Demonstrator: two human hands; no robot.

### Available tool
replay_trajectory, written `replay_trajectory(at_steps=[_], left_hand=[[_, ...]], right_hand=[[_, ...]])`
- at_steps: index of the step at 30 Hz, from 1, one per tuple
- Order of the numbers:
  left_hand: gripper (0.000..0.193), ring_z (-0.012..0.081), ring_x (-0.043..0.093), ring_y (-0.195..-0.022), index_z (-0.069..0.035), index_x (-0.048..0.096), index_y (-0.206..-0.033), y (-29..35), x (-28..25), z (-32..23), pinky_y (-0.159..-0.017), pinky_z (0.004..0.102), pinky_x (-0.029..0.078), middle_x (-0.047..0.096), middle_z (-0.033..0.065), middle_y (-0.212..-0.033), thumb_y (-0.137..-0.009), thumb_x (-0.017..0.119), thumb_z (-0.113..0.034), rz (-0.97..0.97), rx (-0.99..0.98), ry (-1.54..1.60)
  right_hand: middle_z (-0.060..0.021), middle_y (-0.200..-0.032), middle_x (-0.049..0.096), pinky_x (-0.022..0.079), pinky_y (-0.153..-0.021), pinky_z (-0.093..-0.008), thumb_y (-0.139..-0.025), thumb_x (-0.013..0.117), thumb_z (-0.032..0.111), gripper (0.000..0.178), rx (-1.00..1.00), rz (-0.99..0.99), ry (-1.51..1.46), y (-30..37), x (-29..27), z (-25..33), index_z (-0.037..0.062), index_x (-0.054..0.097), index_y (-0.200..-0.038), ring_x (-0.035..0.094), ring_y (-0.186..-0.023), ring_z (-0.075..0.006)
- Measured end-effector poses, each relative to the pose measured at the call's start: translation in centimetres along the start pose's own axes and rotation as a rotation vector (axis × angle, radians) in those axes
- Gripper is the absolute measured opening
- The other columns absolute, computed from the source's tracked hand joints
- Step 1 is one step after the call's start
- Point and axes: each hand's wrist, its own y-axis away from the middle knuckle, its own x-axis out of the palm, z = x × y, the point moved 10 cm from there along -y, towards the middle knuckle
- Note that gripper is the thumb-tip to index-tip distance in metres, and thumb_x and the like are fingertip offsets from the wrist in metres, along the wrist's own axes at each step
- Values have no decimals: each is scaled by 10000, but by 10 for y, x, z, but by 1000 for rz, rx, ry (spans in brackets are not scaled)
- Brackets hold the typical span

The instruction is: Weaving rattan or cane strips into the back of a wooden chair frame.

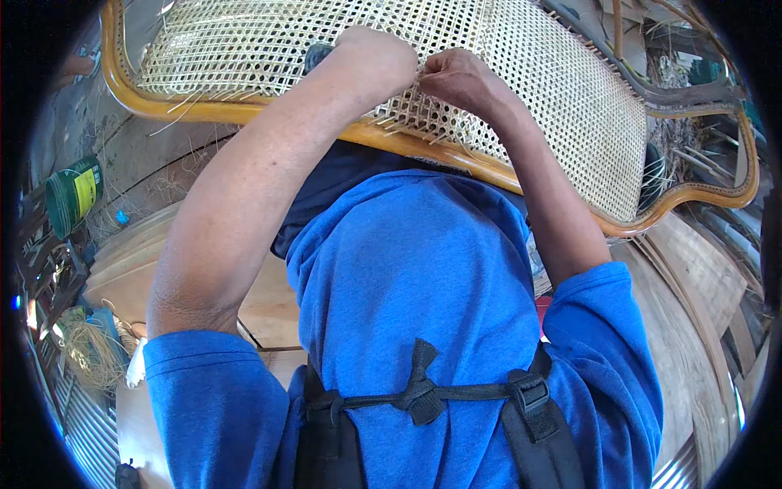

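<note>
Across the far side of my view lies the cane mesh, set within a curved wooden frame whose near rail passes just in front of the person's blue shirt. Both hands are at the mesh, close to the middle of that rail. I get the left hand only from its back, bent at the wrist; its fingers are hidden from me, so I cannot tell whether it grips anything. Just right of it, the right hand has its fingers curled inward, tips close to the left hand; I cannot make out whether a strand is pinched there. Loose cane ends jut over the near rail to the left, with more just nearer than the hands. Far left, I have a green container with a yellow patch; nearer on that side, a tangle of strands. Boards lie to the right.
</note>
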Motion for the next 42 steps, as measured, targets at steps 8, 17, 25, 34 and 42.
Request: replay_trajectory(at_steps=[8, 17, 25, 34, 42], left_hand=[[217, 335, 653, -822, -24, 660, -884, 6, 14, 14, -709, 435, 519, 658, 191, -871, -788, 518, -158, -109, -51, 148], [260, 293, 647, -917, -42, 676, -965, -3, 26, 18, -780, 398, 510, 657, 161, -996, -785, 503, -113, 133, -111, 110], [238, 301, 656, -864, -16, 673, -916, 3, 24, 20, -750, 411, 518, 662, 181, -930, -777, 501, -105, -19, -87, 114], [264, 311, 650, -755, -20, 644, -940, -5, 35, 29, -680, 426, 506, 656, 180, -819, -757, 492, -134, 142, -77, 154], [256, 283, 660, -757, -24, 654, -940, 0, 26, 21, -663, 421, 518, 658, 183, -801, -764, 478, -85, 116, -75, 148]], right_hand=[[-201, -856, 648, 504, -736, -384, -777, 623, 325, 297, -27, -42, 211, -2, 4, 14, 43, 682, -850, 637, -812, -305], [-193, -882, 656, 497, -770, -385, -742, 568, 258, 267, 4, -14, 138, 3, 1, 22, 32, 683, -825, 634, -836, -319], [-139, -737, 649, 480, -642, -343, -757, 649, 316, 297, -4, 27, 187, -15, 13, 10, 38, 675, -857, 608, -661, -227], [-78, -553, 534, 411, -512, -309, -748, 571, 238, 258, -35, -109, -65, 11, -8, 9, -9, 647, -760, 479, -528, -126], [-77, -507, 489, 390, -478, -311, -714, 550, 221, 242, 36, -148, -10, 8, -5, 8, -8, 619, -677, 440, -483, -144]])
